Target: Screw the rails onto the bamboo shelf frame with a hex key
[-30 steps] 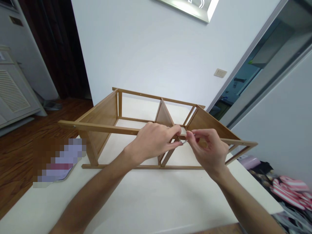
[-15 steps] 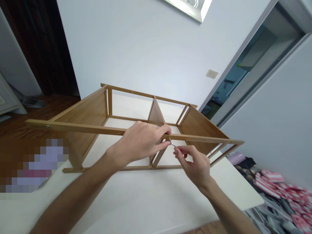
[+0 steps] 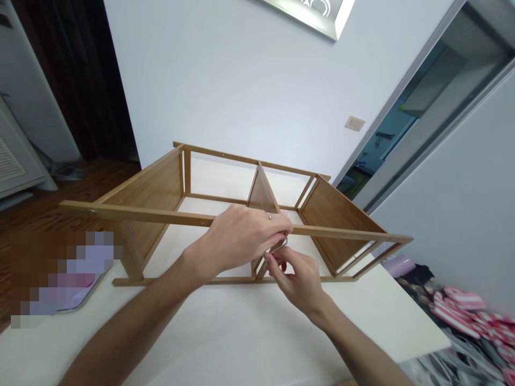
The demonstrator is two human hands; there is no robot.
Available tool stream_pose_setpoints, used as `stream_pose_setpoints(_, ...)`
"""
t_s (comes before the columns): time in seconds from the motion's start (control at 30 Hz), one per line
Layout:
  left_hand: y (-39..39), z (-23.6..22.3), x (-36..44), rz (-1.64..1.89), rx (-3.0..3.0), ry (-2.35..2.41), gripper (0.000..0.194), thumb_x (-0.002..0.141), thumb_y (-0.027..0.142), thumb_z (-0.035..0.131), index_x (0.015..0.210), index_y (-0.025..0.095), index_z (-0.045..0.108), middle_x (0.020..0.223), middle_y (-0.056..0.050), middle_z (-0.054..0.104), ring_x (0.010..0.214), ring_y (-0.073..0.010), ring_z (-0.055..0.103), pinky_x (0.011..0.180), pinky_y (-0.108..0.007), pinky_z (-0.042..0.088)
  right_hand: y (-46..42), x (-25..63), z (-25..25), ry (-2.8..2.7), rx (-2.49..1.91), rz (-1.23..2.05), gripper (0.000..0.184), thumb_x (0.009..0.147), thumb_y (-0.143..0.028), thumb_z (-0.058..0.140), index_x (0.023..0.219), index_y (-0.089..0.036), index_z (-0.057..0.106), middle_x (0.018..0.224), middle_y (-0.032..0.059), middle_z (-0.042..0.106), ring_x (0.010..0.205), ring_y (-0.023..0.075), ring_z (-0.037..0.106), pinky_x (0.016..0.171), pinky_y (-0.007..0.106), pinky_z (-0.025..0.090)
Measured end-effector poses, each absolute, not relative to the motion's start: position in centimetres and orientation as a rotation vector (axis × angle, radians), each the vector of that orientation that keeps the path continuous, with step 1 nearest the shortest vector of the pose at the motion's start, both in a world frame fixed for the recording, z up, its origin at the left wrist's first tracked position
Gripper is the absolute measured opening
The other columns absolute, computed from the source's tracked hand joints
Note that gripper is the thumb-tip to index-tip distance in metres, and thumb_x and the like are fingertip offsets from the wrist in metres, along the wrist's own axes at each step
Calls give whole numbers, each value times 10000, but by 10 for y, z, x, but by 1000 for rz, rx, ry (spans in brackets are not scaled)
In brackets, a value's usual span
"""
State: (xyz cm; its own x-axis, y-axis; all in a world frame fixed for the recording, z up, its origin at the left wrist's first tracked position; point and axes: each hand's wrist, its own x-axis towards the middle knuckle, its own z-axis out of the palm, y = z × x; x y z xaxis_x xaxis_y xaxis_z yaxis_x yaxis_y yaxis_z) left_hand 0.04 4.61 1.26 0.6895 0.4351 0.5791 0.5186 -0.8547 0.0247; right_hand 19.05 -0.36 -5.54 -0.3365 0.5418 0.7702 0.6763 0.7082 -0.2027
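A wooden shelf frame [image 3: 155, 215] lies on its side on a white table, its upper rail running across in front of me. My left hand [image 3: 243, 236] is closed over that rail, where the middle shelf panel [image 3: 263, 193] meets it. Between thumb and fingers, my right hand [image 3: 298, 279] pinches a thin bent metal hex key [image 3: 280, 246] just below the rail. The key's short end points up at the rail near my left fingertips; the screw itself is hidden.
The white table [image 3: 249, 327] extends under the frame. A wall with a light switch [image 3: 354, 123] stands behind, and a doorway opens to the right. Striped cloth [image 3: 458, 308] and other items pile up beyond the table's right edge. A louvred cabinet [image 3: 18, 161] is at far left.
My right hand has swung the hex key's long end leftward, beneath my left hand. The left hand keeps its hold on the rail. The view has shifted slightly.
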Motion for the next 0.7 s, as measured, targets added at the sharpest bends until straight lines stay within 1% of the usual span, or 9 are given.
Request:
stream_pose_setpoints(0.07,47,12,0,-903,-2755,-763,118,1033,264,570,949,254,651,956,57,793,770,-153,750,530,-286,313,-4,185,-53,-2016,-918,-204,175,984,-177,615,817,-213,579,604,-36,679,474,86,591,472,187,453)
stream_pose_setpoints(0.2,49,10,0,-902,-2770,-752,115,1033,274,563,965,251,653,1031,48,802,765,-143,745,522,-285,307,-3,182,-50,-2007,-907,-259,141,974,-159,610,843,-212,596,612,-37,681,467,87,588,465,193,450)
stream_pose_setpoints(0.33,49,11,0,-906,-2784,-763,94,1027,261,575,969,257,648,993,66,800,746,-142,733,531,-283,313,0,186,-48,-2039,-850,-387,226,964,-177,671,772,-219,560,600,-37,661,490,91,578,481,218,421)
stream_pose_setpoints(0.4,48,12,-1,-899,-2793,-772,80,1025,255,586,973,259,647,1030,72,802,757,-146,737,542,-288,318,1,189,-45,-2071,-800,-461,252,963,-182,695,757,-219,553,578,-41,632,486,94,549,488,243,397)
stream_pose_setpoints(0.47,48,13,-1,-885,-2805,-782,74,1027,255,590,980,258,647,1083,72,801,780,-151,746,552,-293,323,1,191,-40,-2109,-746,-549,238,962,-159,699,773,-214,564,551,-54,586,468,94,506,491,266,377)
stream_pose_setpoints(0.57,48,14,0,-878,-2809,-799,105,1043,280,568,985,256,652,1095,65,803,799,-156,754,555,-295,326,-3,193,-30,-2148,-665,-749,177,934,-133,732,839,-200,599,544,-69,533,461,95,460,488,293,350)
stream_pose_setpoints(0.63,48,14,0,-876,-2812,-795,114,1044,279,567,977,256,657,1093,67,803,796,-151,753,552,-292,328,-5,193,-24,-2158,-622,-867,144,906,-127,766,941,-174,635,568,-65,537,481,102,466,491,303,346)
stream_pose_setpoints(0.7,48,15,0,-871,-2820,-782,97,1029,251,585,972,257,663,1102,70,801,794,-142,750,549,-286,331,-5,193,-20,-2170,-592,-919,214,885,-117,784,1055,-141,656,595,-55,554,505,109,485,497,310,349)
